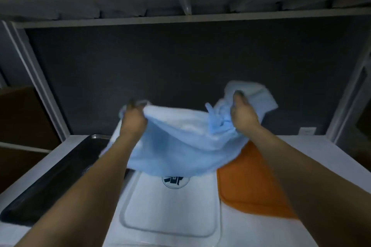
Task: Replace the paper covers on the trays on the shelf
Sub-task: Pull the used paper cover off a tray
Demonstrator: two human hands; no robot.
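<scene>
Up over the white tray (170,206), two hands hold a blue paper cover (180,146) in the air. The left hand (133,121) pinches one top edge, with its fingers curled round the paper. The right hand (244,115) grips the other side. There the paper is bunched up in a lump, and a bit sticks up past the fingers. The sheet sags between the two hands. Its low edge hangs near the round mark (175,180) on the white tray and hides the far end of that tray. I cannot tell if the paper touches the tray.

Three trays sit side by side on the shelf (313,140). A black tray (50,182) is on the left, the white one is in the middle, and an orange tray (251,186) is on the right. The parts of the trays that show are bare, so I think most of the job is not done yet.

What could go wrong? The paper looks thin. If the hands pull apart too hard, it may rip at the bunched side. If the lump is not shaken out, the cover will lie crumpled and not flat. The right side hangs over the orange tray, so the sheet could land crooked, across two trays. A loose pinch could also let one corner drop.
</scene>
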